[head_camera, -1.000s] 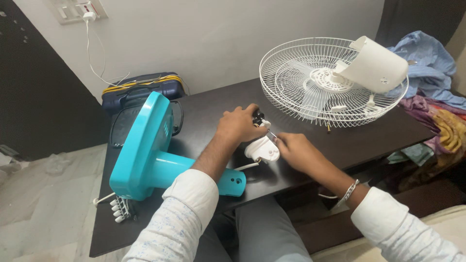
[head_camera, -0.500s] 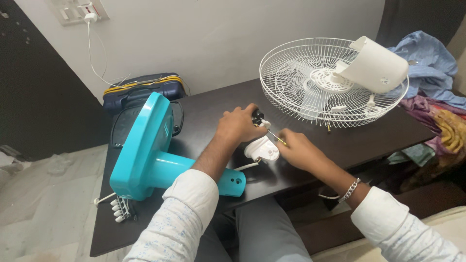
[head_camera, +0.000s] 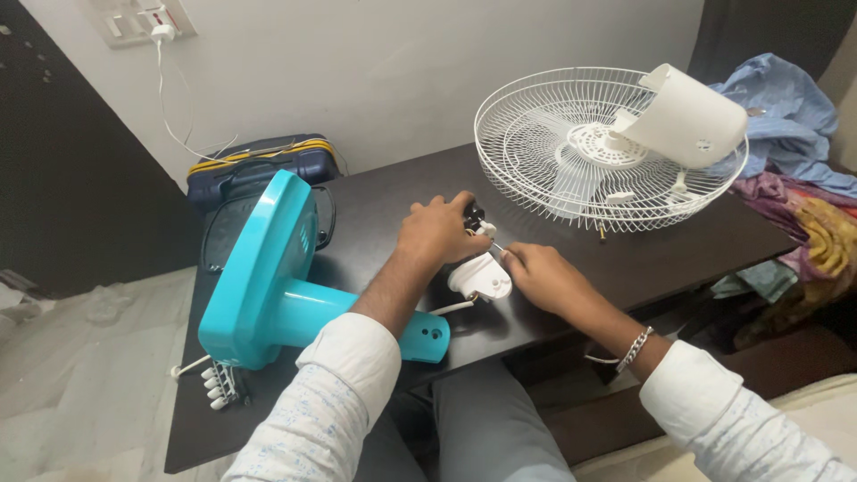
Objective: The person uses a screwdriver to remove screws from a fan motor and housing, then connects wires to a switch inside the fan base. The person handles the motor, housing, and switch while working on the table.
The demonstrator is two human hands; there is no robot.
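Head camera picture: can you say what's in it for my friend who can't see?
Two hands, the left hand and the right hand, work on a small white fan part on a dark table. A turquoise fan base lies left; a white wire fan guard sits behind.

Right hand (head_camera: 546, 277) edged slightly nearer white part (head_camera: 480, 278); left hand (head_camera: 439, 228) barely shifted (tiny diff).

I see no packages, labels, signs or screens anywhere around my dark tabletop (head_camera: 375, 205); nothing on it or beside its edges carries a wrapper, sticker or display that I can make out.
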